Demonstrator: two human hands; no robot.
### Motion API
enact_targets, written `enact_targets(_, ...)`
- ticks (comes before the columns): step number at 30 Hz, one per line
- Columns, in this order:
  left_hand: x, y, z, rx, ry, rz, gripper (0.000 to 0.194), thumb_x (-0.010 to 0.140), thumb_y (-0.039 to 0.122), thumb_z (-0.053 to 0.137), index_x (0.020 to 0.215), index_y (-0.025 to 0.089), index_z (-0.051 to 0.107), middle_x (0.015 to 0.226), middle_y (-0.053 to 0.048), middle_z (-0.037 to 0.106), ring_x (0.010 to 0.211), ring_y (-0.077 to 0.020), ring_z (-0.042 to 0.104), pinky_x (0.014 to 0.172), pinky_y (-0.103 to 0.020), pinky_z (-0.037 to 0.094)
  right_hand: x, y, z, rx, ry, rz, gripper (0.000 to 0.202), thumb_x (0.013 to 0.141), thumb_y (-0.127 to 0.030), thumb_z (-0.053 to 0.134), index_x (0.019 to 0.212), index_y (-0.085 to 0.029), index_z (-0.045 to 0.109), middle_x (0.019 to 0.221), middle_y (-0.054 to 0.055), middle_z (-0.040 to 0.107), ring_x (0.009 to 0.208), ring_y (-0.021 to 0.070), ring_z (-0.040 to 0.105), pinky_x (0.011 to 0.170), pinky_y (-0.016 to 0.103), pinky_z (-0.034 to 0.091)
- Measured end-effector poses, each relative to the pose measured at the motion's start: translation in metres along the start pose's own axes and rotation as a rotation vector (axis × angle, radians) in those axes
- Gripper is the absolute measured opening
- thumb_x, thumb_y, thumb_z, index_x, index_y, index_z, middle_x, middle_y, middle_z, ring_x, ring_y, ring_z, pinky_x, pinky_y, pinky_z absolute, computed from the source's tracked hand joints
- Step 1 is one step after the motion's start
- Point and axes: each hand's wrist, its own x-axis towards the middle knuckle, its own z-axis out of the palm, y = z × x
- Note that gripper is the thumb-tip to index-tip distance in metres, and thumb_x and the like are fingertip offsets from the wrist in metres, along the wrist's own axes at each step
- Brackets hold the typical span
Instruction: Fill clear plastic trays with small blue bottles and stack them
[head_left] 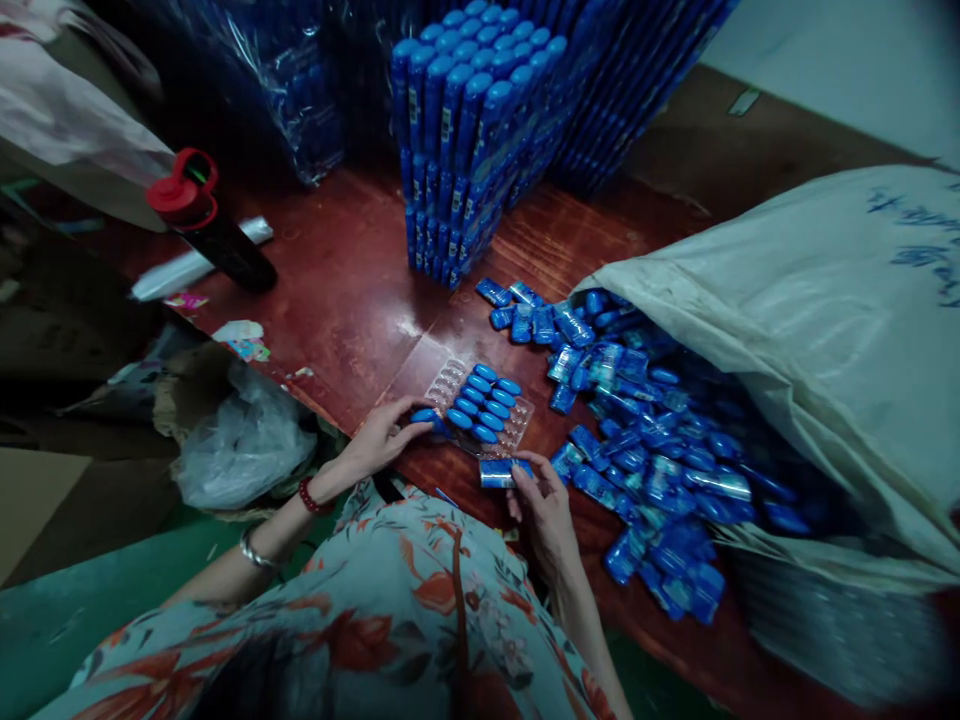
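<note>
Left hand (379,438) pinches blue tube (426,416) at clear tray (480,405). Right hand (546,505) holds blue packet (501,472), loose pile (645,450) just right. Sack (810,330) writing unreadable.

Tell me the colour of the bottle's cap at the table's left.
Red, on a black bottle; the cap shows best in the head view.

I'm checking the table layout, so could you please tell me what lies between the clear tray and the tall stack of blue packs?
In the head view, only bare red-brown tabletop lies between clear tray and stack.
</note>
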Motion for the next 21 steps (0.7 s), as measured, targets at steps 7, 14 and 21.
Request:
enact_targets(7,0.007,-0.008,-0.004,0.335,-0.196,0.439,0.029,0.093,0.016,0.037,0.117,0.019,0.053,0.108,-0.01,0.06,0.098,-0.0158,0.06,0.083,-0.026,0.049,-0.002,0.01,0.001,0.031,-0.066,0.064,0.051,0.063,-0.038,0.077,0.102,-0.02,0.05,0.078,0.002,0.069,0.063,0.0187,0.068,0.054,0.027,0.054)
enact_targets(14,0.004,-0.009,0.003,0.596,-0.235,0.559,0.031,0.094,0.014,0.029,0.115,0.016,0.052,0.101,-0.009,0.059,0.086,-0.015,0.059,0.075,-0.025,0.049,0.0,0.018,0.011,-0.483,0.166,-0.478,0.02,0.083,-0.037,0.059,0.095,-0.021,0.061,0.076,0.001,0.069,0.06,0.0152,0.065,0.06,0.028,0.054)
enact_targets(21,0.001,0.007,0.018,0.787,-0.317,0.54,0.028,0.092,0.01,0.028,0.11,0.016,0.049,0.095,-0.008,0.057,0.085,-0.0165,0.056,0.075,-0.028,0.049,0.021,0.017,0.011,-1.009,0.106,-1.069,0.025,0.091,-0.023,0.048,0.113,-0.014,0.056,0.089,0.007,0.069,0.078,0.0148,0.065,0.072,0.024,0.051)
